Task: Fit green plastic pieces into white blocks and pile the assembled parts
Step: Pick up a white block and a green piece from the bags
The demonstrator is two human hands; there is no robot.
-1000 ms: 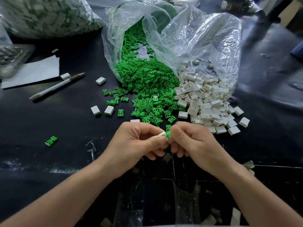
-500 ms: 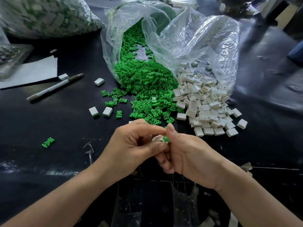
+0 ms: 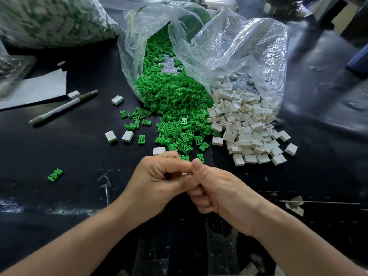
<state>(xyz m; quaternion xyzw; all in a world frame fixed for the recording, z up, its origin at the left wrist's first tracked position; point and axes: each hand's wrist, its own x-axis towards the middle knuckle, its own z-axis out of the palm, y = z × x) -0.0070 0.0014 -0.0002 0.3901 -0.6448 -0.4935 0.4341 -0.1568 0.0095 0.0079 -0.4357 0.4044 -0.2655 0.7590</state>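
1. Pinches a small white plastic block (image 3: 185,173) between thumb and forefinger of the left hand (image 3: 157,182), near centre.
2. Closes in from the right with the right hand (image 3: 221,190): thumb tip against the left forefinger, remaining fingers curled under.
3. Likely needs a push leftward, since the block sits just left of the right thumb, equally close to both hands.
4. Cannot tell the block's long axis; hides the small green plastic piece, presumably under the right thumb.
5. Leaves loose green pieces (image 3: 175,108) heaped far centre, white blocks (image 3: 245,132) far right, assembled parts (image 3: 127,136) further left.
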